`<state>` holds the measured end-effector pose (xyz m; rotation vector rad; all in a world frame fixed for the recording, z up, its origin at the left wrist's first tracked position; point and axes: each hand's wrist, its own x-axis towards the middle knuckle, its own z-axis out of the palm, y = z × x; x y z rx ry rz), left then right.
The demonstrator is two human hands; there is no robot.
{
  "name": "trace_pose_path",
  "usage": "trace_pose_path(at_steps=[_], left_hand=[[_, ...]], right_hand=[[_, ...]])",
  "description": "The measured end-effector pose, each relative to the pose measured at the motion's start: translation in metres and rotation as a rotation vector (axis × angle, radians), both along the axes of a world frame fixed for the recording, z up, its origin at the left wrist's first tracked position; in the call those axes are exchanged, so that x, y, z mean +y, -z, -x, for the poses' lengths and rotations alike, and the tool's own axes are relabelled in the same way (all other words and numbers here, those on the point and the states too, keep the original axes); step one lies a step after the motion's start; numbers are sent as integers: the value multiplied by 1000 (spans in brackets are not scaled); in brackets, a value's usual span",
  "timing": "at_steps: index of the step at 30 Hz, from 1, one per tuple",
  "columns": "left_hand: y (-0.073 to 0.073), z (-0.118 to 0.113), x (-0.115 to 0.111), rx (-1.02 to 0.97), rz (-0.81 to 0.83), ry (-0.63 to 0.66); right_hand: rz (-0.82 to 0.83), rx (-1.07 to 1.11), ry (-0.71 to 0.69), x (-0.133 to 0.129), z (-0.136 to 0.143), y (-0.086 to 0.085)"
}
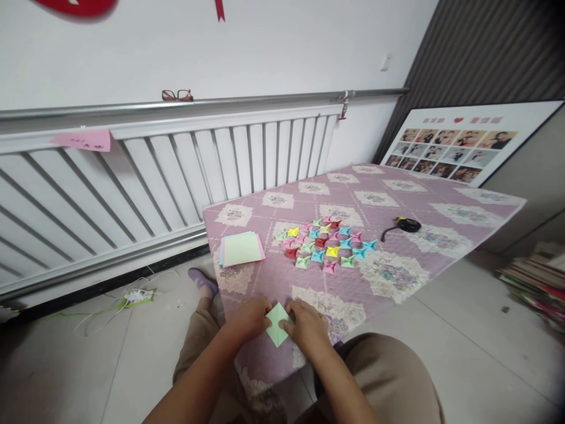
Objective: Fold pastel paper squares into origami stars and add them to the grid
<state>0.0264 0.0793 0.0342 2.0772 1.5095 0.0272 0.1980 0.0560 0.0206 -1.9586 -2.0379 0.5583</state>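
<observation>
A light green folded paper square [278,333], turned like a diamond, is held near the front of the table between both hands. My left hand [250,318] pinches its left corner, and my right hand [310,325] grips the right corner with the thumb lying on the paper. A crease line shows on its lower half. Beyond my hands, several small folded paper pieces [321,242] in green, pink, yellow, blue and red sit in slanted rows. To the left lies a stack of coloured paper sheets [241,249], with a pale green sheet on top.
A purple flowered cloth covers the table [273,288]. On its right side lies a black coiled cable [408,225]. A photo board [454,141] leans at the far end. Along the wall runs a white radiator [176,171], with glasses [177,95] on the pipe above. A power strip [139,297] sits on the floor.
</observation>
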Motion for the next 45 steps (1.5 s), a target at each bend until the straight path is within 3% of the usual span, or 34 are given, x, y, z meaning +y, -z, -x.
trace_pose_path(at_steps=[11,19,24,31,36,39,42,45], left_hand=[[-1,2,1,-117,9,4],[-4,5,-4,-242,-13,-37],[-9,7,-5,-293,-74,-39],[-6,7,-3,-282,-204,5],[-6,5,-7,-202,-411,27],[-1,5,-15,-146,-508,58],[15,7,-26,-83,-600,108],[34,10,-38,2,-850,215]], right_hand=[[-9,140,-6,3,-1,6],[31,379,-196,12,-11,10],[6,466,-338,19,-13,4],[-222,305,-430,23,-12,-12],[-417,138,-445,19,-11,-20],[-503,58,-480,12,-9,-15],[-687,-82,-533,1,-8,-1],[-788,-148,-549,-12,-7,14]])
